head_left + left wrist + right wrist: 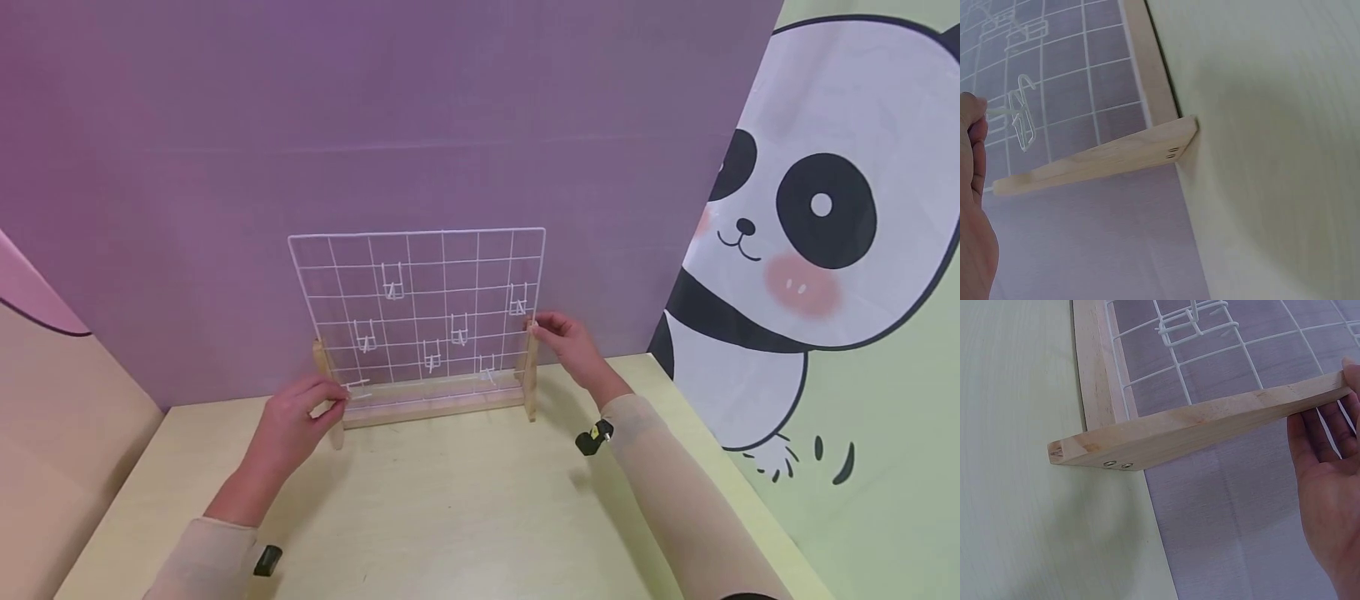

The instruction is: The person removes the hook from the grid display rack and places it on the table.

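A white wire grid panel (416,232) stands upright in a wooden stand (435,414). My left hand (288,421) is at the panel's lower left, pinching a white wire hook (1024,119) between thumb and fingers. In the left wrist view that hook's curved end overlaps the grid wires, just above the left wooden post (1104,156). Over on the right, my right hand (576,348) holds the top of the right wooden post (1204,425), with the thumb in front and fingers behind it. Several similar hooks (393,290) hang spread across the grid.
The stand sits on a pale wooden table (450,508), near its back edge. Behind it rises a purple backdrop (420,108). A panel with a printed panda (825,308) stands along the right side.
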Action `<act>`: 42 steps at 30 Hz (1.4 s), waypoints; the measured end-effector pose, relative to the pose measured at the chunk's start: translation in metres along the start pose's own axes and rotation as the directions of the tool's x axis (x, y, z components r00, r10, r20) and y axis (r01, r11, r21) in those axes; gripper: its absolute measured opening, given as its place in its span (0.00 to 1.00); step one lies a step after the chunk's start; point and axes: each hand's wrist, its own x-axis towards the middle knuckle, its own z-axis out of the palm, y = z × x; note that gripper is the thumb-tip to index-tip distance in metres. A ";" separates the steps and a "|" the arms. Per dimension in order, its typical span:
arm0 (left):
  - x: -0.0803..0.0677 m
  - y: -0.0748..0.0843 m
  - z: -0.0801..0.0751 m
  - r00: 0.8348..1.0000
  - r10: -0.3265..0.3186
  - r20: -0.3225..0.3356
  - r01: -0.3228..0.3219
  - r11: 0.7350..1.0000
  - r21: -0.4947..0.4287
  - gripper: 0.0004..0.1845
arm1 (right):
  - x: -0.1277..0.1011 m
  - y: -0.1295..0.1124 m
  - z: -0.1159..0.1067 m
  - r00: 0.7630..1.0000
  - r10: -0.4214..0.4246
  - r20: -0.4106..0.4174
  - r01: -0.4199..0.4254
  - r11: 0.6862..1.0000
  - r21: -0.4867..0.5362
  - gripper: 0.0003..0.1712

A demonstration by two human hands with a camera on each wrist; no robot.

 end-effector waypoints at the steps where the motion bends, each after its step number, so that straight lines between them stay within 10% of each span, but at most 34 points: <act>1: -0.001 0.000 0.001 1.000 -0.007 0.004 0.007 1.000 0.001 0.21 | 0.000 0.000 0.000 1.000 0.001 -0.002 -0.001 1.000 -0.001 0.18; 16: -0.013 0.003 0.011 0.968 -0.187 0.170 0.184 0.982 0.028 0.15 | -0.001 0.000 0.001 1.000 -0.003 -0.011 0.003 1.000 -0.004 0.19; 42: -0.028 -0.016 0.029 0.928 -0.195 0.318 0.210 0.978 -0.014 0.14 | 0.000 0.003 0.000 1.000 -0.005 -0.012 0.005 1.000 0.006 0.18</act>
